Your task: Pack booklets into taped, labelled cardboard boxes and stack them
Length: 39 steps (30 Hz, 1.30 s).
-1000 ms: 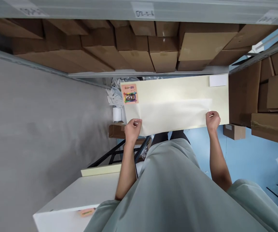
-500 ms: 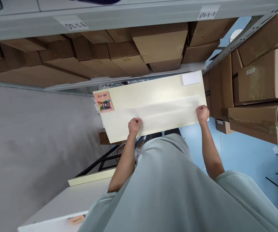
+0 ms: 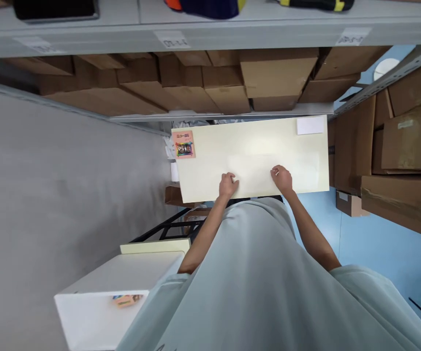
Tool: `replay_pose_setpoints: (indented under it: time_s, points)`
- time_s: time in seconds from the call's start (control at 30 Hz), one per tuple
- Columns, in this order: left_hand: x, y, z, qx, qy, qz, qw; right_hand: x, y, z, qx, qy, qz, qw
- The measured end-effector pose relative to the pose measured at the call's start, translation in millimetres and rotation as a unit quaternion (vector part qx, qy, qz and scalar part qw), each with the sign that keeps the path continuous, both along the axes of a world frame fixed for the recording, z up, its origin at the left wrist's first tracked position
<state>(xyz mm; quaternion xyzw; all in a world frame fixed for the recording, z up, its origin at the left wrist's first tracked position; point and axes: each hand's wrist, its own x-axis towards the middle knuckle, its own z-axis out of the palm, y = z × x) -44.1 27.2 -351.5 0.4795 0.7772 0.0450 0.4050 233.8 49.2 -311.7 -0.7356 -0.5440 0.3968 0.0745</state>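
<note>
A thin, whitish translucent sheet (image 3: 256,168) lies on a narrow cream tabletop (image 3: 210,187) in front of my body. Its outline is faint against the board. My left hand (image 3: 228,185) rests at the sheet's left end, fingers curled, with the thumb pointing right. Nearer the middle, my right hand (image 3: 282,179) has thumb and fingertips drawn together just over the sheet. Whatever is between those fingertips is too small to make out. A pink printed packet (image 3: 184,145) lies at the tabletop's far left corner, and a white paper pad (image 3: 310,125) at the far right corner.
Cardboard boxes (image 3: 279,73) fill the shelf ahead, under a grey metal beam (image 3: 254,38) with labels. More cartons (image 3: 400,204) are stacked at the right. A grey wall (image 3: 86,195) runs along the left. A white open-fronted unit (image 3: 101,312) stands at the lower left.
My right hand has moved from the tabletop's right edge inward to the left, closer to my left hand. The sheet looks less stretched. The view has shifted and levelled.
</note>
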Motion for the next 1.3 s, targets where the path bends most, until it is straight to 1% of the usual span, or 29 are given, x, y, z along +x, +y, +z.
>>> replay_pose_setpoints:
  time_s: [0.13, 0.2, 0.27, 0.33, 0.4, 0.5, 0.6, 0.67, 0.73, 0.8, 0.93, 1.1, 1.2, 1.3]
  points:
    - [-11, -1, -0.6, 0.013, -0.059, 0.014, 0.998, -84, 23, 12.0, -0.004, 0.044, 0.112, 0.993]
    - [-25, 0, -0.5, 0.026, -0.099, 0.019, 0.995, -124, 37, 17.7, 0.008, 0.056, 0.147, 0.988]
    - [-47, 2, 0.4, 0.045, -0.132, 0.028, 0.99, -164, 51, 22.0, 0.02, 0.069, 0.163, 0.984]
    - [-79, 7, 2.0, 0.068, -0.146, 0.048, 0.986, -204, 64, 23.4, 0.026, 0.081, 0.167, 0.982]
    - [-117, 13, 2.7, 0.093, -0.142, 0.077, 0.983, -244, 75, 20.8, 0.028, 0.091, 0.175, 0.98]
    - [-181, 29, -1.0, 0.13, -0.113, 0.133, 0.976, -299, 87, 8.9, 0.015, 0.09, 0.212, 0.973]
    - [-233, 47, -9.9, 0.159, -0.077, 0.171, 0.969, -339, 94, -7.4, -0.024, 0.062, 0.251, 0.966]
    - [-256, 58, -16.4, 0.166, -0.074, 0.166, 0.969, -355, 95, -16.4, -0.061, 0.026, 0.263, 0.963]
    - [-268, 66, -21.9, 0.168, -0.076, 0.148, 0.972, -363, 94, -22.1, -0.09, -0.013, 0.262, 0.961]
    - [-272, 72, -25.7, 0.174, -0.064, 0.139, 0.973, -366, 89, -25.1, -0.102, -0.035, 0.256, 0.961]
    - [-267, 78, -27.9, 0.183, -0.047, 0.149, 0.971, -366, 77, -29.3, -0.101, -0.042, 0.252, 0.962]
    - [-262, 87, -20.8, 0.164, -0.025, 0.17, 0.971, -371, 68, -34.7, -0.109, -0.06, 0.263, 0.957]
    - [-262, 97, -12.2, 0.134, -0.016, 0.187, 0.973, -375, 68, -36.0, -0.121, -0.06, 0.255, 0.958]
    - [-258, 111, -0.5, 0.111, 0.003, 0.171, 0.979, -372, 72, -35.5, -0.141, -0.026, 0.24, 0.96]
